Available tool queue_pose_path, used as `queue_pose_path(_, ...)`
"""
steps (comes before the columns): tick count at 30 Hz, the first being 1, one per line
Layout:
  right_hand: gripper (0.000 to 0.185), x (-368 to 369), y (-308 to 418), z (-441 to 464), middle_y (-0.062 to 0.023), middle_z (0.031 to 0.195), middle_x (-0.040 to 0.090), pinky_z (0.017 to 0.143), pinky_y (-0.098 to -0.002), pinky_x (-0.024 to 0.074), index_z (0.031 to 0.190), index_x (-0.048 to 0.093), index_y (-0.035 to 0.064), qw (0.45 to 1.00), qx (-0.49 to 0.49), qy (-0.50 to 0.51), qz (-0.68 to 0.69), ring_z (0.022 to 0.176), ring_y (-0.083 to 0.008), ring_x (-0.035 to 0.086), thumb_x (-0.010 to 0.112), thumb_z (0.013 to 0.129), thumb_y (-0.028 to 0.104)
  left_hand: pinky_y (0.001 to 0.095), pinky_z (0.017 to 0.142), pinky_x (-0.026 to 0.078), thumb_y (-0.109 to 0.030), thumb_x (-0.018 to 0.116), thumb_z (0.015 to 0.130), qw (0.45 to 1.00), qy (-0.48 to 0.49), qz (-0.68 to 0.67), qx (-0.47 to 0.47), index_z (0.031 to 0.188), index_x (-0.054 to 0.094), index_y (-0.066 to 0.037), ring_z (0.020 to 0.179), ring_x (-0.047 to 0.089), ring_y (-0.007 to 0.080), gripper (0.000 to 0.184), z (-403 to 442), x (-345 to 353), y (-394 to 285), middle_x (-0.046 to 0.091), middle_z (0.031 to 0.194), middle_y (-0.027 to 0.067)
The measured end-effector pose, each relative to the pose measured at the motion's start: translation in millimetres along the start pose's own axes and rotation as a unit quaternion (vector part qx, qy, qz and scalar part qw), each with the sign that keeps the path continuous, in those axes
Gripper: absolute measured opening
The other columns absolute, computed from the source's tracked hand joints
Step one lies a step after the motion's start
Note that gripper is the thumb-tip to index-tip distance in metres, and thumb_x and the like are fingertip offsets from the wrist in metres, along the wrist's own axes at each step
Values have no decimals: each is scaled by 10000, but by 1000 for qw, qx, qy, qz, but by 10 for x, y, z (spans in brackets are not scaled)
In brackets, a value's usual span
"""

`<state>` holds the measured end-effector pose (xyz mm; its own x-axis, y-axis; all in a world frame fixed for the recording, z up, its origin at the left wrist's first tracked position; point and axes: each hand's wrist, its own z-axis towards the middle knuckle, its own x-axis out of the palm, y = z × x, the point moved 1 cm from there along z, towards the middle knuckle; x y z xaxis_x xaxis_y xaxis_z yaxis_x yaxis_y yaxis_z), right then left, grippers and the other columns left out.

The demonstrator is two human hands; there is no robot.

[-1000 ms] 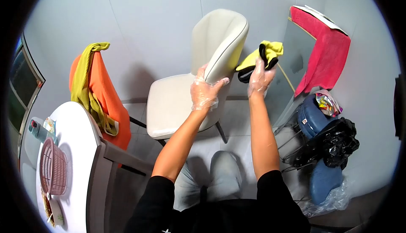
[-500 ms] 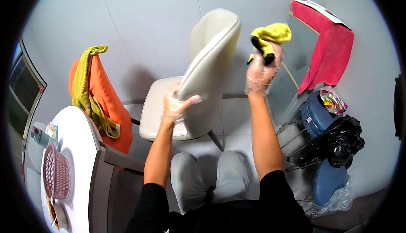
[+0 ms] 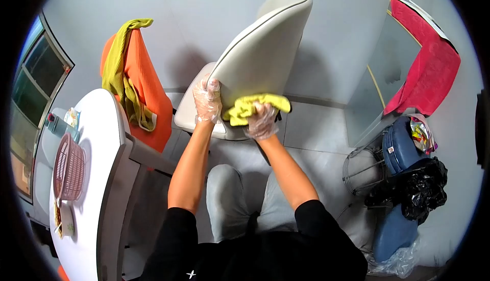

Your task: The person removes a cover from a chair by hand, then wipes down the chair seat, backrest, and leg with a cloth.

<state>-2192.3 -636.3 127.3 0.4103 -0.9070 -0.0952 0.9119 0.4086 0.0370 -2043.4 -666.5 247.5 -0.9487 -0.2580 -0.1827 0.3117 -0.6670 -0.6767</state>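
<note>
A cream chair (image 3: 265,46) stands in front of me, its backrest turned with the rear side towards me. My left hand (image 3: 207,100), in a clear plastic glove, grips the backrest's lower left edge. My right hand (image 3: 262,121), gloved the same way, holds a yellow cloth (image 3: 244,108) with black trim against the lower rear of the backrest. Part of the chair's seat (image 3: 192,105) shows behind my left hand.
On the left, a white table (image 3: 97,128) bears a pink basket (image 3: 70,166), a bottle and a bowl. An orange-covered chair (image 3: 148,87) stands behind it. Blue stools (image 3: 397,146), a black bag (image 3: 421,184) and a red cloth (image 3: 429,72) are at the right.
My right hand has brought the yellow cloth down and left from beside the chair onto its backrest. The backrest has turned, showing more of its rear. My left hand still grips its edge.
</note>
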Motion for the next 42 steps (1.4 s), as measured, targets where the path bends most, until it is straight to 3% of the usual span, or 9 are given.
queue_pose_path(5, 253, -1, -102, -1624, -190, 1234, 551, 872, -538, 503, 984, 704, 104, 948, 109, 295, 56, 1120, -427, 568, 688, 736, 157, 309, 572, 315, -795, 490, 888, 996, -13, -82, -31, 741, 496, -56, 670, 345, 104, 753, -53, 47, -300, 399, 684, -47)
queue_pose_path(12, 540, -515, -234, -737, -232, 1313, 555, 1021, -413, 464, 1315, 495, -50, 759, 601, 49, 246, 1205, -355, 567, 693, 855, 152, 348, 1050, 424, -341, 605, 1005, 986, 40, -160, 18, 1392, 515, -7, 1148, 606, 216, 519, 70, -70, -554, 629, 1304, 136)
queue_pose_path(14, 522, -405, -421, 94, -177, 1203, 614, 927, -401, 507, 1318, 510, -35, 852, 435, -168, 239, 1099, -299, 607, 686, 865, 155, 359, 1007, 454, -294, 552, 1019, 994, 12, -65, 83, 1323, 577, -13, 1105, 637, 239, 414, 251, -58, -937, 683, 1210, 143)
queue_pose_path(19, 320, -815, -356, 2406, -157, 1054, 574, 945, -460, 417, 1102, 634, 54, 901, 206, -192, 331, 1033, -323, 515, 667, 872, 274, 442, 767, 504, -323, 508, 1014, 980, 37, 137, 141, 1108, 664, -37, 835, 668, 391, 339, 500, 146, -1245, 686, 860, 222)
queue_pose_path(25, 457, -441, -164, 2004, -210, 1151, 575, 969, -504, 397, 1292, 544, -7, 969, 99, -222, 41, 1067, -392, 499, 659, 892, 182, 494, 658, 445, -307, 377, 1054, 949, -29, 224, 221, 943, 612, -37, 713, 572, 445, 375, 484, 317, -1044, 590, 753, 217)
queue_pose_path(28, 526, -11, 68, 880, -243, 1317, 546, 1067, -438, 387, 1384, 425, -81, 756, 535, -237, 295, 1213, -362, 523, 587, 1011, 253, 491, 656, 443, -309, 372, 1055, 956, -18, 233, 177, 935, 606, -35, 693, 557, 439, 380, 445, 317, -1113, 587, 748, 217)
queue_pose_path(33, 735, 255, -100, -872, -197, 1495, 466, 1132, -382, 325, 1527, 281, -58, 619, 767, 13, 167, 1350, -324, 464, 550, 1021, 402, 486, 671, 451, -340, 368, 1053, 956, -29, 236, 173, 958, 623, -36, 716, 580, 428, 409, 420, 317, -1122, 627, 784, 212)
queue_pose_path(37, 818, 223, -420, -790, -219, 1507, 458, 1111, -436, 353, 1529, 302, -11, 541, 812, 95, 197, 1352, -416, 458, 502, 987, 568, 498, 721, 473, -396, 339, 1054, 948, -11, 279, 154, 987, 642, -34, 795, 623, 437, 477, 413, 322, -1247, 663, 835, 225)
queue_pose_path(42, 611, -423, -485, 1724, -108, 1464, 491, 1148, -357, 296, 1485, 397, 2, 713, 557, -192, 379, 1335, -218, 449, 609, 998, 302, 516, 790, 489, -452, 358, 1042, 931, 39, 356, 76, 1021, 655, -26, 865, 642, 444, 520, 454, 349, -1494, 676, 866, 241)
